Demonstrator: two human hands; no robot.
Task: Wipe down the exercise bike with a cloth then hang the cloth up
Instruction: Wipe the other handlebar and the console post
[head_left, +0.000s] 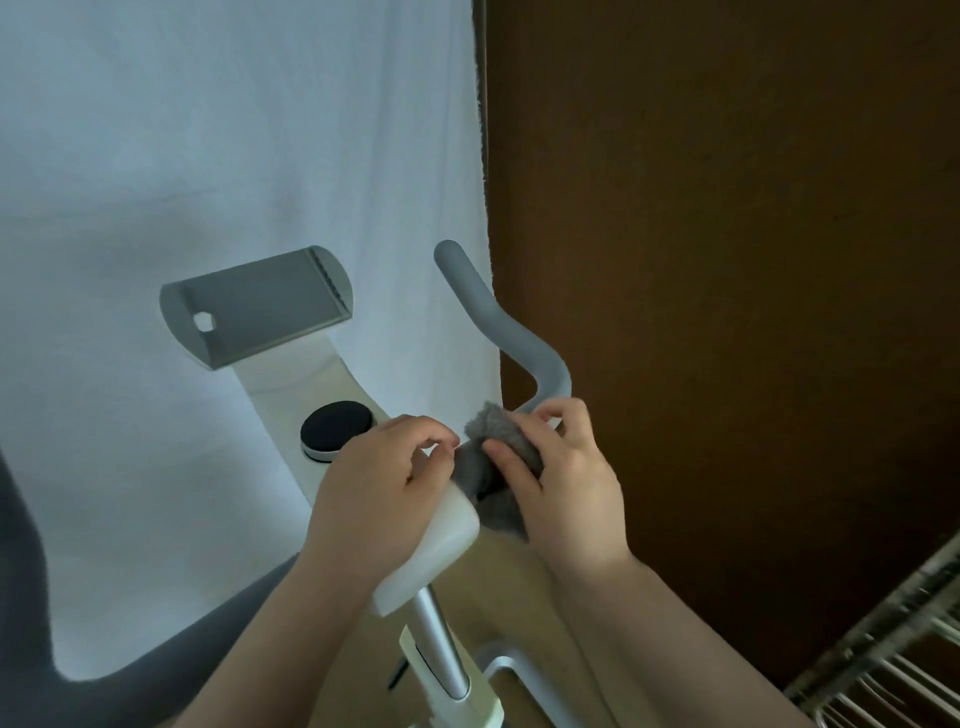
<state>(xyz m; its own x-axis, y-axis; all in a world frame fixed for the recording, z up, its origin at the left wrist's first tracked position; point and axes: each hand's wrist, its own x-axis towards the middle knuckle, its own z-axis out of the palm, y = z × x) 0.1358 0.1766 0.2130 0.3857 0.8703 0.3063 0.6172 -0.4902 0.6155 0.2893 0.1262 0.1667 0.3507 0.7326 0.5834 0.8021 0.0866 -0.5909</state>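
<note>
The right hand (563, 483) held the cloth (493, 473) bunched against the bar (511, 332) base, beside the bike (441, 551) stem. The bar ran up and away from it. The left hand (374, 478), fingers curled, rested on the stem, touching the cloth's near edge.

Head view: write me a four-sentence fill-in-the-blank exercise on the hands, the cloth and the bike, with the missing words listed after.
1. The cloth is ____ in colour.
2. The ____ hand grips the cloth against the handlebar.
3. The left hand rests on the bike's ____ stem housing.
4. The round black knob sits to the ____ of both hands.

Missing words: grey; right; white; left
</note>
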